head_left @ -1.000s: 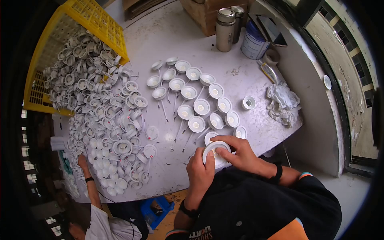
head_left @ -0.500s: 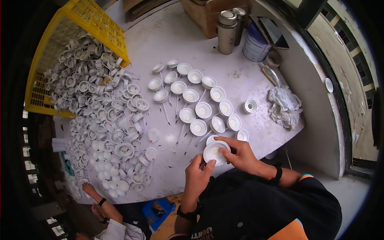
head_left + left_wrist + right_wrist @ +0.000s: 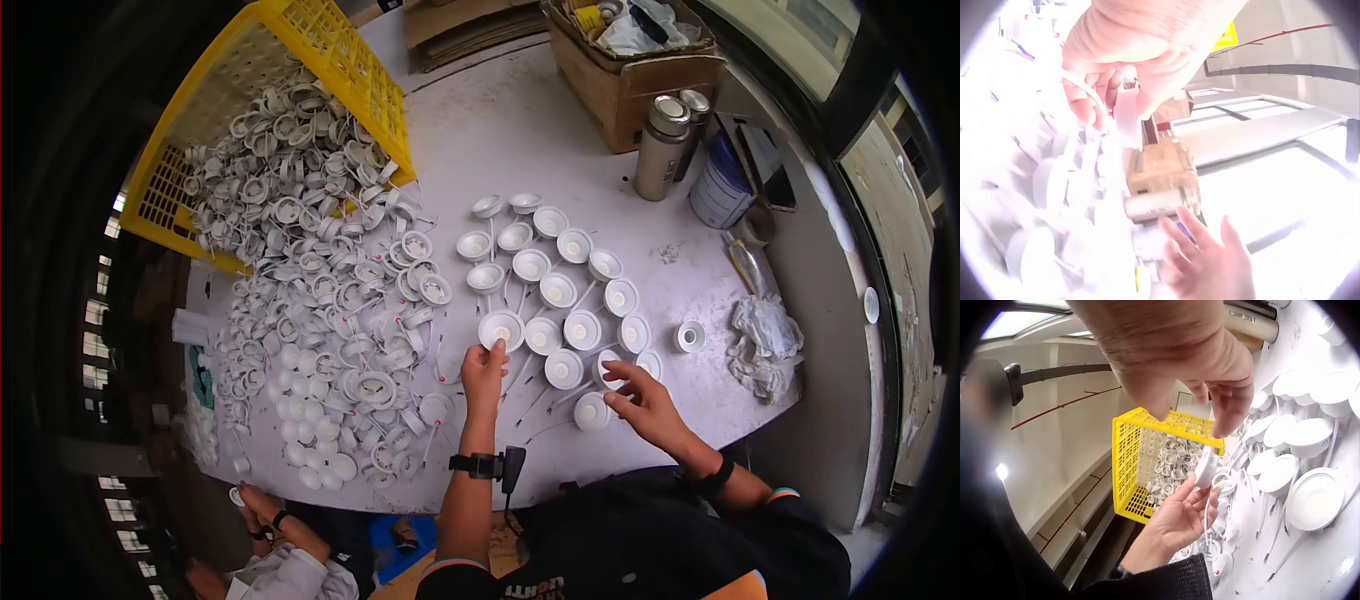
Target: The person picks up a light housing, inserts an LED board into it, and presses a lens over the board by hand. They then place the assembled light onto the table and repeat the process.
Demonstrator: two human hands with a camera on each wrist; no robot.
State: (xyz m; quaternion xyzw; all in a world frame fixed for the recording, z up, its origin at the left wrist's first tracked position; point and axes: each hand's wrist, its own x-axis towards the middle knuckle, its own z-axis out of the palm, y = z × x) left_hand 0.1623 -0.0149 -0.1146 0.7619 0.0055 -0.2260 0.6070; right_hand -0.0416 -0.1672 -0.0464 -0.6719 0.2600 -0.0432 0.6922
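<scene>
My left hand (image 3: 484,376) pinches a white round LED downlight (image 3: 500,327) by its edge, above the table just left of the rows of finished-looking lamps. In the right wrist view this lamp (image 3: 1206,467) is tilted on its side, with its white cable hanging down past the fingers. My right hand (image 3: 648,408) hovers with nothing in it, fingers spread and slightly bent, close over a downlight (image 3: 593,411) at the near end of the rows. Several more downlights (image 3: 564,369) lie face up with their cables trailing toward me.
A heap of white lamp housings (image 3: 310,290) spills from a tipped yellow crate (image 3: 395,130) at left. Toward the right stand a steel flask (image 3: 662,148), a tub (image 3: 720,185), a single white ring (image 3: 689,337) and crumpled plastic (image 3: 765,345). Another person's hands (image 3: 262,503) are at lower left.
The left hand has moved forward and left with the downlight, away from the right hand, which has let go. The view has shifted left. The other person's hands now hold a small white piece.
</scene>
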